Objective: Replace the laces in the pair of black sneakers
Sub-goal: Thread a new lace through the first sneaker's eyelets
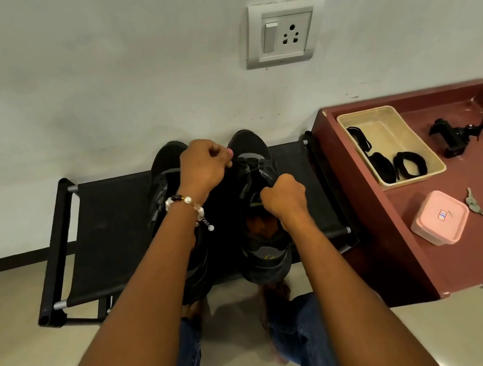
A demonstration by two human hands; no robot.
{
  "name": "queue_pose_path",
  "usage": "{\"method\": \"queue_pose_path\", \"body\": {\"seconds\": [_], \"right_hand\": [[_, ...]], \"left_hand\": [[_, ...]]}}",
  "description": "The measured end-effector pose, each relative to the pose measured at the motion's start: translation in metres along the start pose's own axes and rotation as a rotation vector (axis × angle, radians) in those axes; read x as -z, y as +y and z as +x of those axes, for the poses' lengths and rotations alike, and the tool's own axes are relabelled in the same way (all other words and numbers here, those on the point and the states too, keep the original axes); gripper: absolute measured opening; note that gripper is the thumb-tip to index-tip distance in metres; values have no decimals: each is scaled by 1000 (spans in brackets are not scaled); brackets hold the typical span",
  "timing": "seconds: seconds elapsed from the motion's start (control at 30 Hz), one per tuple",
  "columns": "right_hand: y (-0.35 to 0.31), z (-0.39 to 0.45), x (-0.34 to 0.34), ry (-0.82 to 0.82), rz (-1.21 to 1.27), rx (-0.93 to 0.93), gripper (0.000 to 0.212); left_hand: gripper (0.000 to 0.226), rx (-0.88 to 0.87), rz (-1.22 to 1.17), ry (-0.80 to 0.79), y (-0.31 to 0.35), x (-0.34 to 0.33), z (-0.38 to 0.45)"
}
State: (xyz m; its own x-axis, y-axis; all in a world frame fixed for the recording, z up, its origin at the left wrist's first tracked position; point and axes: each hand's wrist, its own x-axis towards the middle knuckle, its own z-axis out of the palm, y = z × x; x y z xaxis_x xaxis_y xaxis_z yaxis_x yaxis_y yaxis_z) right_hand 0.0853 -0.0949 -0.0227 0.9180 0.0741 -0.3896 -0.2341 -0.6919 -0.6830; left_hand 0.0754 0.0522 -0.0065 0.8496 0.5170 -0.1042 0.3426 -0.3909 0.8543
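Low black desk against wall carries both sneakers. Left hand and right hand pinch lace on right sneaker. Risk: uneven pull leaves mismatched ends.

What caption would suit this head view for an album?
Both hands, left and right, pinch the lace on the right sneaker atop a black bench.

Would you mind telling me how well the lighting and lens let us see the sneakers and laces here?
Head view: wide-angle bend curves the rack; light is soft and dim, so the black sneakers merge with it and laces barely show; both hands look sharp; floor shows faint glare.
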Motion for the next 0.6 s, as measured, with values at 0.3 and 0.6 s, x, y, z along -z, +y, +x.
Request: {"method": "queue_pose_path", "body": {"seconds": [0.3, 0.6], "right_hand": [[-13, 2, 19, 67, 100, 309, 34], [-29, -13, 0, -386, 251, 690, 26]], "left_hand": [[7, 164, -693, -49, 45, 52, -13], [24, 196, -1200, -251, 72, 63, -21]]}}
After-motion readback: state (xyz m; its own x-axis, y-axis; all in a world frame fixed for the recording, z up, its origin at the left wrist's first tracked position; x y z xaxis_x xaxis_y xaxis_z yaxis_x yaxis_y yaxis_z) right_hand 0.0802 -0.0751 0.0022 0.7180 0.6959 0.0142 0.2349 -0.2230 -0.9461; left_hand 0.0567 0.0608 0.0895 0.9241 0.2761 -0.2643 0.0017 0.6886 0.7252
